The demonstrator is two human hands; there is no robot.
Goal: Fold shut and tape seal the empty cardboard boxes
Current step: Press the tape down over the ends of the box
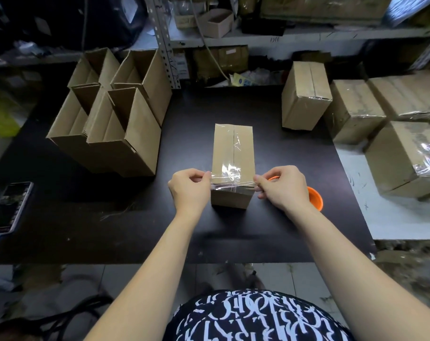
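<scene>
Box [230, 153]: matt brown cardboard. Tape [231, 187]: clear glossy plastic film, wrinkled. Table [91, 232]: matt black. Roll [316, 198]: orange plastic. Shelf post [164, 43]: perforated grey metal.

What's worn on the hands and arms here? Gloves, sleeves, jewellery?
Nothing. The left hand and right hand are bare, with no gloves, rings or watch visible, and no sleeves show. The top is dark with a white lettering-like print.
</scene>
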